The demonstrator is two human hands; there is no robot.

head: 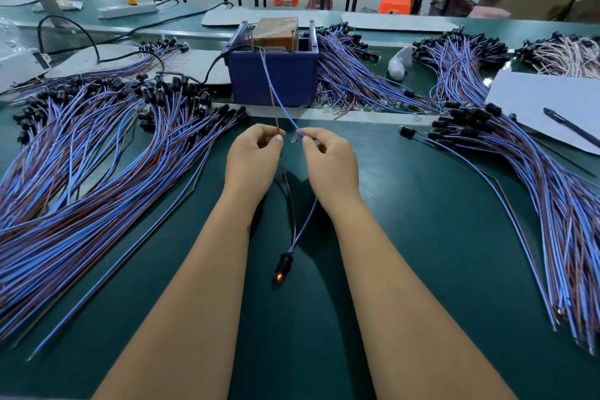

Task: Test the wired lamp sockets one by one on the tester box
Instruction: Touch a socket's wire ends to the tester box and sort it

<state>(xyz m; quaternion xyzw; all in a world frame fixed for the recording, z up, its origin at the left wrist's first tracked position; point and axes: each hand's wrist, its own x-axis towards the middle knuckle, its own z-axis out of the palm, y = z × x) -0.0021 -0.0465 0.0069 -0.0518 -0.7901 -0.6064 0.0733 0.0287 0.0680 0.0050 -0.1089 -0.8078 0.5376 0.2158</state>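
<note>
One lamp socket (283,265), glowing, hangs low at frame centre on two limp, light leads; best held by the leads. Left hand (251,159) pinches the brown lead (274,107), right hand (328,161) the blue lead (276,91), both reaching the tester box (274,75), a blue bin holding a brown block, upper centre.
</note>
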